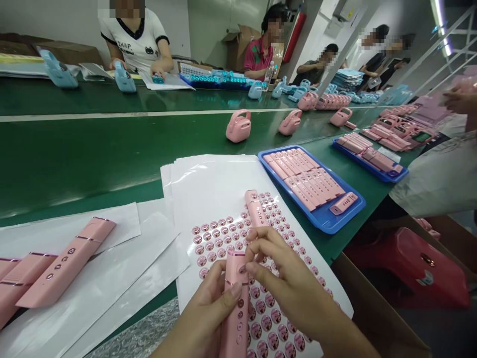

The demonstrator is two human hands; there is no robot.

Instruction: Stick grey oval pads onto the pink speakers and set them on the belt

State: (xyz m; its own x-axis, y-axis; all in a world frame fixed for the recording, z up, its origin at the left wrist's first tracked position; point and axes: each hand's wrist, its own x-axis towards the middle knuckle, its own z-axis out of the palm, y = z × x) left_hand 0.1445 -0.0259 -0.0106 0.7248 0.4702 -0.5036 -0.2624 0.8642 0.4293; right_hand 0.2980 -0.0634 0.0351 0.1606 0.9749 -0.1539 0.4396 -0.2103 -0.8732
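Observation:
My left hand (208, 311) is wrapped round a long pink plastic bar (235, 318) with small buttons, held upright over a white sheet of round pink stickers (219, 233). My right hand (286, 278) has its fingertips pinched against the bar's top end; whether a sticker is under them is hidden. A second pink bar (255, 208) lies on the sticker sheet just beyond my fingers.
More pink bars (65, 266) lie on white sheets at the left. Two blue trays (328, 221) (372, 166) hold several pink bars. Pink handled devices (238, 126) stand on the green belt. Other people work across the belt and at the right. A red stool (413, 266) stands below the table edge.

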